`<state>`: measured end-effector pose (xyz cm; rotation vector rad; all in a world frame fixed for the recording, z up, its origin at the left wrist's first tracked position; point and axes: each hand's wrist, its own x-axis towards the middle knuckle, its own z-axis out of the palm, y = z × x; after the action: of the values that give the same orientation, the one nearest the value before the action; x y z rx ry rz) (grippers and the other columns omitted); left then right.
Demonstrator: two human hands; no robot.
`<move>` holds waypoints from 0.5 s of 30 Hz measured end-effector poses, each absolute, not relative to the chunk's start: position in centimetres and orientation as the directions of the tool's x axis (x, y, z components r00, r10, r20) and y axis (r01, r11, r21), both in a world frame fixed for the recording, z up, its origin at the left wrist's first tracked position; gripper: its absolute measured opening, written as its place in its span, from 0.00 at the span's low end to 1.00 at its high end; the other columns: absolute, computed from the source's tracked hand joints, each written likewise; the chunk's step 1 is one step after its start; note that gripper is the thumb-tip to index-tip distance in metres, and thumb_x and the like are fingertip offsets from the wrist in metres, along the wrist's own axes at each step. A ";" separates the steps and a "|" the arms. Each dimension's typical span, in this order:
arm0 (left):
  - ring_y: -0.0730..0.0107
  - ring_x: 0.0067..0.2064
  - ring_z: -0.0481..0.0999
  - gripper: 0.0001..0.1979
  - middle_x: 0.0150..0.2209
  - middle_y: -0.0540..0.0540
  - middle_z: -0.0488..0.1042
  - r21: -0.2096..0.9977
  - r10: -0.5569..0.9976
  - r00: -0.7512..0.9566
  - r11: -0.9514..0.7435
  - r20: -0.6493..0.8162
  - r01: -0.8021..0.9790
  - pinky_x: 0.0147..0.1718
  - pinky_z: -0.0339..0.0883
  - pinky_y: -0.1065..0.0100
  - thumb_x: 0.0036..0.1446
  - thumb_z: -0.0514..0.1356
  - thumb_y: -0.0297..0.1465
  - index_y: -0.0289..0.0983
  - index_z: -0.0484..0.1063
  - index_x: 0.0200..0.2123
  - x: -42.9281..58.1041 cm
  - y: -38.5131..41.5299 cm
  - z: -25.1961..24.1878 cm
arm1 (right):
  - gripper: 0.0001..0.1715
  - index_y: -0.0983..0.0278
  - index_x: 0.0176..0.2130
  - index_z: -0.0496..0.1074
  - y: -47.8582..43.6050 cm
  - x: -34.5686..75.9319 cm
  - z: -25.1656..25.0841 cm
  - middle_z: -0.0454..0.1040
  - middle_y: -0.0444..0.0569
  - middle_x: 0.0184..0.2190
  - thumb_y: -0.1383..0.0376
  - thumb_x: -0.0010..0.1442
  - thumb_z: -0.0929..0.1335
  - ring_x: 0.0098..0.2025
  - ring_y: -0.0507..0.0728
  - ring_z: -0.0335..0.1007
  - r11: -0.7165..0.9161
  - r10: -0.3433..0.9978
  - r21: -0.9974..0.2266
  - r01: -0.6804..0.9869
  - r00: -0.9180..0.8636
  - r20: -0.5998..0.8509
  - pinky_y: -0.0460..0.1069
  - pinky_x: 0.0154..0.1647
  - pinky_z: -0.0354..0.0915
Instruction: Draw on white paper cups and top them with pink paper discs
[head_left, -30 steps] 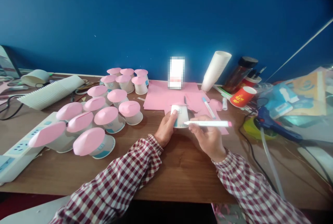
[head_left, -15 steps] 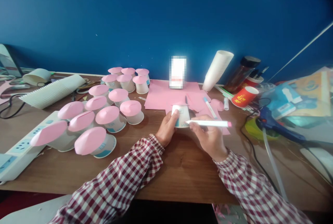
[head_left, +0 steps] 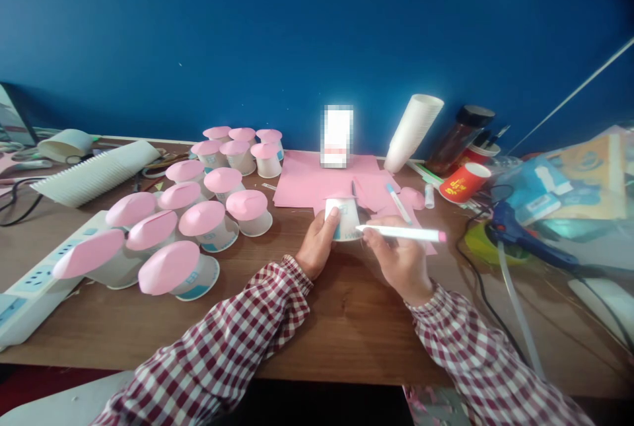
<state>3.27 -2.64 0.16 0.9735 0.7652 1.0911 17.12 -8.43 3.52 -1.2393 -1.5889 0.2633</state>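
Observation:
My left hand (head_left: 319, 241) is closed around the left side of a white paper cup (head_left: 347, 218), thumb on its wall. The cup is held upside down, with a pink paper top at its far end and printing near its lower rim. In my right hand (head_left: 399, 257) is a white marker pen (head_left: 403, 232) with a pink end, gripped close to its tip. That tip points left at the cup's right side; I cannot tell whether it touches. On the left stand several upturned paper cups with pink cone tops (head_left: 203, 218).
Pink paper sheets (head_left: 302, 181) lie behind my hands, with a lit phone (head_left: 337, 137) upright on them. Stacked white cups (head_left: 415, 132) lean at the wall. A red cup (head_left: 465, 183) and a blue glue gun (head_left: 529, 238) are right; a power strip (head_left: 49, 274) is left.
The marker's tip has shifted slightly right along the cup, with my right hand barely moving. My left hand keeps its hold on the cup. The whole view has drifted a little.

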 end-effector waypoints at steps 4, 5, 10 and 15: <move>0.68 0.36 0.71 0.23 0.34 0.44 0.73 0.916 0.955 0.295 0.135 -0.019 -0.377 0.38 0.66 0.67 0.56 0.56 0.48 0.33 0.71 0.42 3.3 -2.7 0.1 | 0.04 0.62 0.38 0.71 -8.4 17.0 3.2 0.74 0.45 0.33 0.66 0.60 0.68 0.33 0.51 0.71 0.458 0.810 -0.670 0.584 0.036 0.585 0.46 0.33 0.67; 0.68 0.36 0.71 0.23 0.35 0.44 0.73 0.915 0.956 0.294 0.135 -0.019 -0.380 0.38 0.66 0.67 0.56 0.56 0.48 0.33 0.71 0.41 3.3 -2.7 0.1 | 0.04 0.62 0.38 0.71 -8.4 17.0 3.2 0.75 0.45 0.33 0.67 0.60 0.68 0.34 0.52 0.71 0.459 0.813 -0.668 0.586 0.027 0.582 0.46 0.34 0.67; 0.70 0.34 0.71 0.23 0.33 0.46 0.72 0.918 0.959 0.281 0.151 -0.045 -0.368 0.35 0.65 0.69 0.56 0.56 0.48 0.34 0.70 0.41 3.3 -2.6 0.0 | 0.04 0.62 0.38 0.70 -8.2 17.0 3.1 0.74 0.46 0.34 0.67 0.60 0.67 0.35 0.53 0.71 0.452 0.819 -0.669 0.590 0.024 0.574 0.48 0.36 0.67; 0.69 0.35 0.71 0.24 0.33 0.45 0.72 0.929 0.965 0.254 0.145 -0.057 -0.341 0.34 0.66 0.70 0.55 0.56 0.49 0.34 0.70 0.41 3.2 -2.6 0.0 | 0.03 0.62 0.37 0.70 -8.2 17.0 3.7 0.74 0.47 0.33 0.68 0.60 0.67 0.35 0.54 0.71 0.501 0.802 -0.614 0.610 -0.061 0.594 0.48 0.37 0.67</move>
<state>3.19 -2.59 -0.01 0.9737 0.8182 1.1104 16.99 -8.19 3.74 -1.1946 -1.7600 0.2446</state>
